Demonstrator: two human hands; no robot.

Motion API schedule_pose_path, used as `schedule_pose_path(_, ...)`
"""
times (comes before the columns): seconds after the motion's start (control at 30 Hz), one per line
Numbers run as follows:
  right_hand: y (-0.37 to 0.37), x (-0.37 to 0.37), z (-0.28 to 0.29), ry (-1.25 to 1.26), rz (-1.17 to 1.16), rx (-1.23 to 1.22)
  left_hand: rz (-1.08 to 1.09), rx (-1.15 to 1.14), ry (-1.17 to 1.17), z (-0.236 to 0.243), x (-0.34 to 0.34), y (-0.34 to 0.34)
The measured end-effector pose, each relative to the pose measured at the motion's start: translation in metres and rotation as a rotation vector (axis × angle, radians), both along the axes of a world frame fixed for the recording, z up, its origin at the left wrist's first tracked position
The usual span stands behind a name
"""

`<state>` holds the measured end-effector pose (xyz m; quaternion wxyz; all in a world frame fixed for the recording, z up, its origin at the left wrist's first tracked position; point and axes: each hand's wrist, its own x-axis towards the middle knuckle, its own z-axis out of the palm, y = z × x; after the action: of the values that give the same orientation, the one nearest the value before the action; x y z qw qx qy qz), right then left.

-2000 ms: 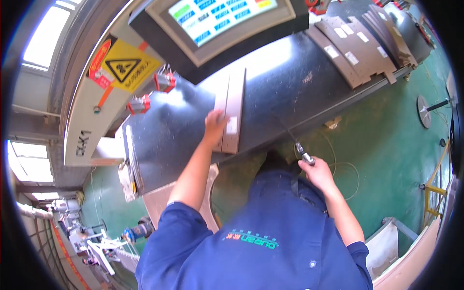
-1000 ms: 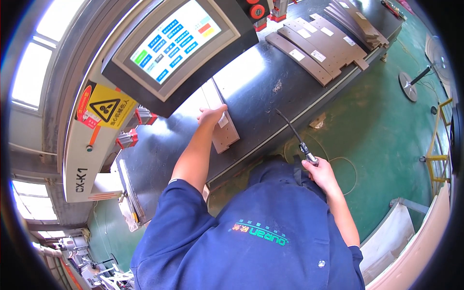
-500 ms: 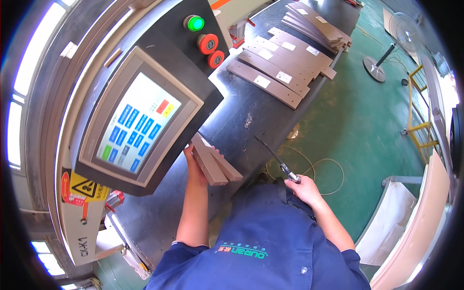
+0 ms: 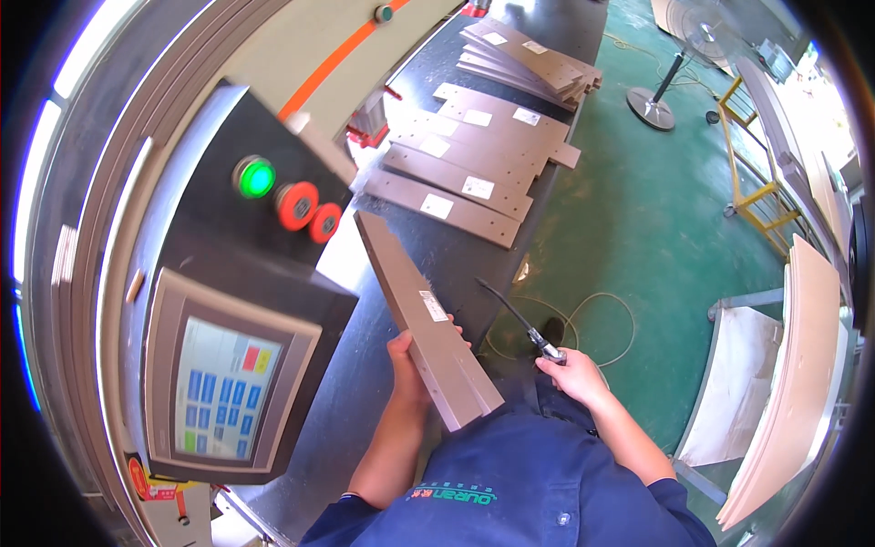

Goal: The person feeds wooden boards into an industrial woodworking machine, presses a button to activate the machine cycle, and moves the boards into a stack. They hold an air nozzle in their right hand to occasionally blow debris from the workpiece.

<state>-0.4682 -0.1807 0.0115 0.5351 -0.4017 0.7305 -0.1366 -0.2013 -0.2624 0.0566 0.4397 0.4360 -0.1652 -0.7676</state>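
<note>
My left hand [image 4: 407, 362] is wrapped round two narrow brown panel strips [image 4: 421, 314], laid one against the other and slanting from far left to near right. A white label shows on the upper strip; the fingers behind are partly hidden. Lower right, my right hand [image 4: 572, 374] grips an air blow gun [image 4: 545, 345], whose long thin dark nozzle points away to the upper left. The gun's tip is apart from the strips. Beyond them, several labelled brown panels [image 4: 456, 150] with small holes lie on the dark table [image 4: 369, 314].
A control panel with a touchscreen [image 4: 219, 392], a lit green button and red knobs stands at the left. Farther off lies a panel stack [image 4: 524, 64]. On the green floor are a coiled hose [image 4: 602, 305], a round-based stand fan [image 4: 652, 109], a yellow cart [image 4: 743, 159] and leaning boards [image 4: 788, 365].
My left hand has come out from beside the control panel, lifting and turning the two strips so their full length shows. My view has shifted; the right hand still holds the blow gun.
</note>
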Motion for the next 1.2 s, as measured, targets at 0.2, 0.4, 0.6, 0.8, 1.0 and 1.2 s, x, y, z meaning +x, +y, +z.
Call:
schedule_pose_path(0.2, -0.028, -0.057, -0.01, -0.076, -0.096, -0.011, -0.083, -0.043, -0.012, 0.0, -0.079, -0.059)
schedule_pose_path(0.4, -0.064, -0.139, -0.023, -0.093, -0.121, -0.085, -0.035, -0.149, -0.157, 0.002, -0.166, -0.175)
schedule_pose_path(0.6, -0.079, -0.227, -0.039, -0.224, -0.29, -0.168, 0.082, -0.222, -0.487, 0.027, -0.259, -0.32)
schedule_pose_path(0.8, -0.078, -0.273, -0.047, -0.303, -0.503, -0.181, 0.219, -0.281, -1.006, 0.022, -0.311, -0.454)
schedule_pose_path(1.0, -0.09, -0.29, -0.047, -0.355, -0.685, -0.165, 0.114, -0.169, -1.305, 0.021, -0.361, -0.51)
schedule_pose_path(1.2, -0.119, -0.297, -0.044, -0.41, -0.784, -0.205, -0.298, 0.106, -1.734, 0.028, -0.388, -0.531)
